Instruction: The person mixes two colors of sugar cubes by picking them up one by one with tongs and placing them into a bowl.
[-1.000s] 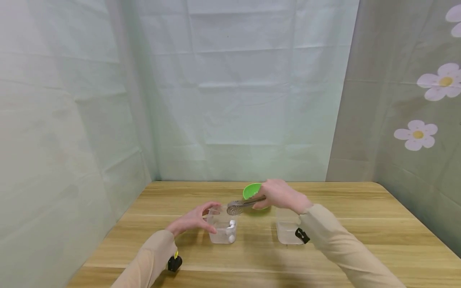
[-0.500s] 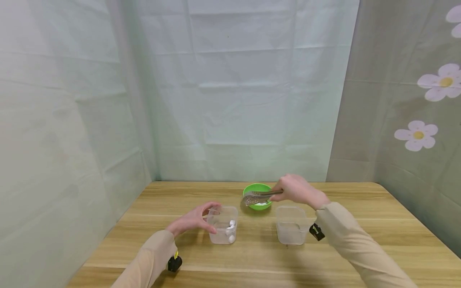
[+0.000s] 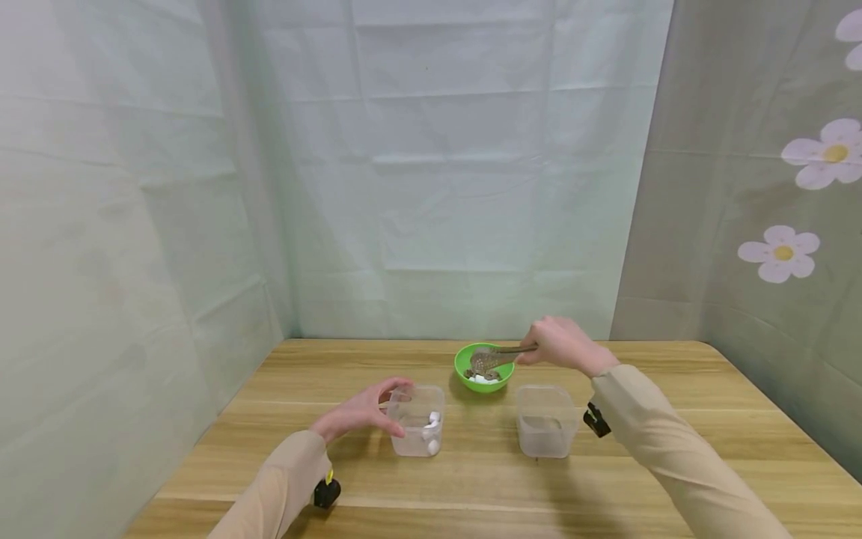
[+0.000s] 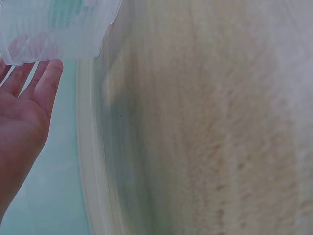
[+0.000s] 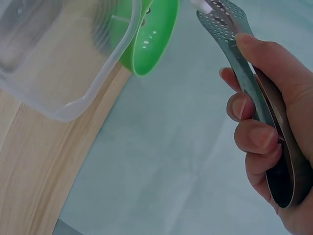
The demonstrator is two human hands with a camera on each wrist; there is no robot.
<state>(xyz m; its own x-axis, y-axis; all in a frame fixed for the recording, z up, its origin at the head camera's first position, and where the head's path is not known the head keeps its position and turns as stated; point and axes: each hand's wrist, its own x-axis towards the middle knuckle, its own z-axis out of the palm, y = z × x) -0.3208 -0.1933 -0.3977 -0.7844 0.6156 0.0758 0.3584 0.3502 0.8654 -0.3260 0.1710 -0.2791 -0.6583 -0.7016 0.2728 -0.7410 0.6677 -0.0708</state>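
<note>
Nearest, toward the table's (image 3: 471, 479) front left: left hand (image 3: 355, 414) cupped round the clear tub (image 3: 417, 430) of white balls (image 3: 434, 446), fingers curled on its wall; to the right, a second clear tub (image 3: 546, 431), seemingly empty; further back, near the far edge: right hand (image 3: 562, 346) clamped on metal perforated tongs (image 3: 490, 357), blades close together and dipped into the green bowl (image 3: 482, 367) over white pieces (image 3: 482, 379). Best done by closing the blades squarely on one piece, lifting level, bracing the tub meanwhile.
</note>
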